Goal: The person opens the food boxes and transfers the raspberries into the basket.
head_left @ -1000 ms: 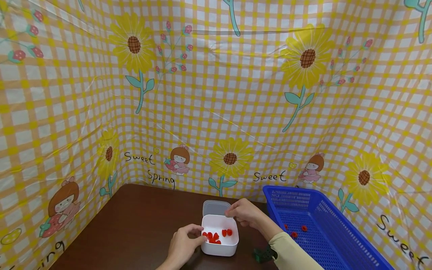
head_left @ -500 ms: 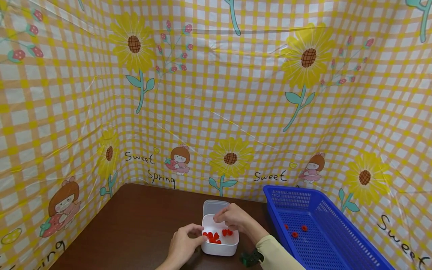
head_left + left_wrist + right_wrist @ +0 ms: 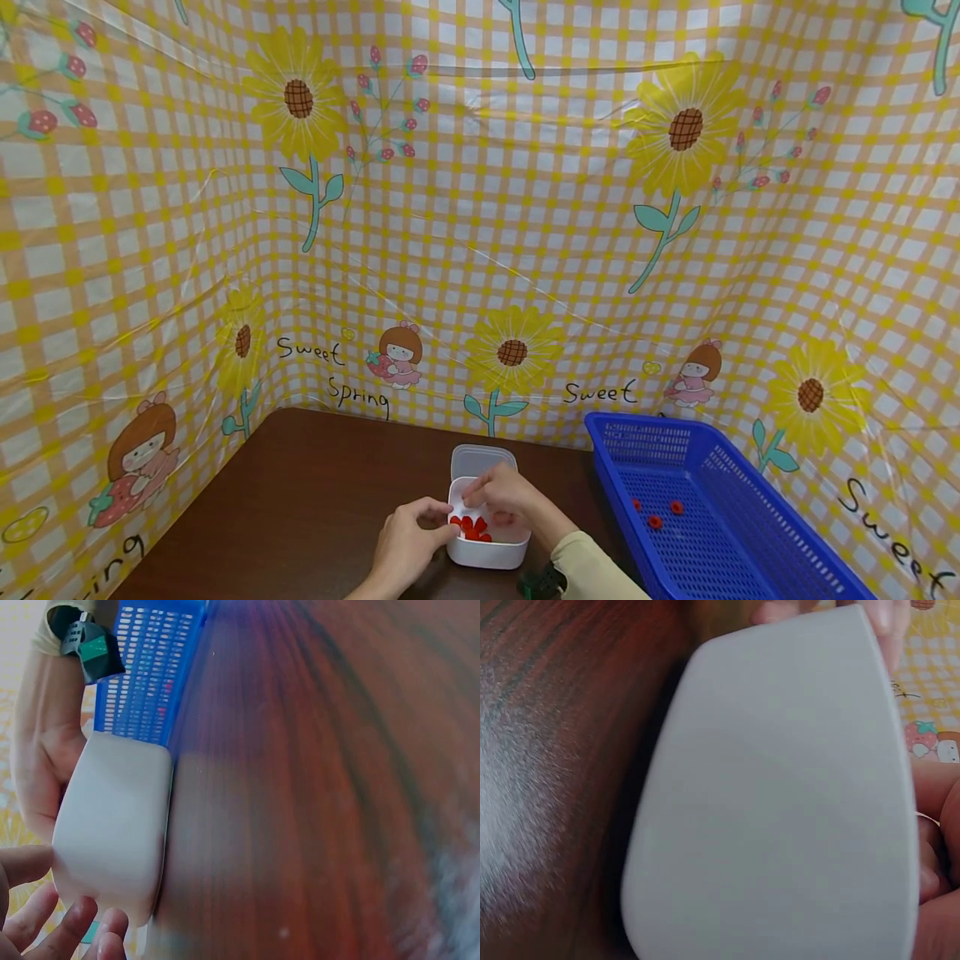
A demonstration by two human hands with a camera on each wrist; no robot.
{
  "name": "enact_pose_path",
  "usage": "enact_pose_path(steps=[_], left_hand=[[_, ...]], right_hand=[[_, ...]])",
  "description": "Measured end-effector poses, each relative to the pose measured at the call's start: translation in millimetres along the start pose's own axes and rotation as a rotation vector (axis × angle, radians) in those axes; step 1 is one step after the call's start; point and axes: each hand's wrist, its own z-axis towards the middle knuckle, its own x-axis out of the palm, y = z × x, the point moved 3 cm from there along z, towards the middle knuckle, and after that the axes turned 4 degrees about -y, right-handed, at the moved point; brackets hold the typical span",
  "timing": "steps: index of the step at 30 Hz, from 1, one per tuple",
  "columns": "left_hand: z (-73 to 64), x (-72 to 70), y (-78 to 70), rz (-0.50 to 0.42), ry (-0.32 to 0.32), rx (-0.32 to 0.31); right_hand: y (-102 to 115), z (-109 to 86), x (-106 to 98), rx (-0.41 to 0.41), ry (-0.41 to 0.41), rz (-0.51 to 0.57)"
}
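A white square box [image 3: 487,556] stands on the table, with several small red pieces [image 3: 471,527] at its front left. My left hand [image 3: 405,537] holds the box by its left side, thumb at the front-left rim. In the left wrist view its fingertips meet the box wall [image 3: 112,817]. My right hand [image 3: 513,492] reaches into the box from the right, fingers bent down. In the right wrist view the box wall [image 3: 780,802] covers most of this hand [image 3: 934,855]; I cannot tell whether it pinches anything. Its palm covers the right part of the box.
A clear lid [image 3: 480,457] extends behind the box. To the right stands a blue mesh basket [image 3: 705,542] with several red pieces [image 3: 677,507] inside. A dark device with a green part [image 3: 94,652] sits on the right wrist. Checked cloth [image 3: 487,208] hangs behind the brown table [image 3: 322,492].
My right hand has moved left and down from the box's back-right corner into the box, hiding two red pieces at the right. The left hand has stayed still.
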Motion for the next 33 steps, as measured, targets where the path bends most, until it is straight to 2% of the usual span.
enact_pose_path(steps=[3,8,13,24,33], left_hand=[[0.2,-0.4,-0.2,0.009,-0.007,0.004],[0.5,-0.5,0.2,0.019,-0.015,0.012],[0.2,-0.4,0.7,0.027,-0.014,0.017],[-0.6,-1.0,0.2,0.031,-0.014,0.022],[0.0,-1.2,-0.5,0.039,-0.025,0.030]], right_hand=[[-2.3,1.8,4.5,-0.016,-0.011,-0.020],[-7.4,3.0,15.3,-0.011,-0.010,0.013],[-12.2,2.6,22.6,-0.001,-0.041,-0.022],[-13.8,3.5,25.8,-0.029,-0.077,-0.117],[-15.6,4.4,26.1,-0.025,-0.076,-0.130]])
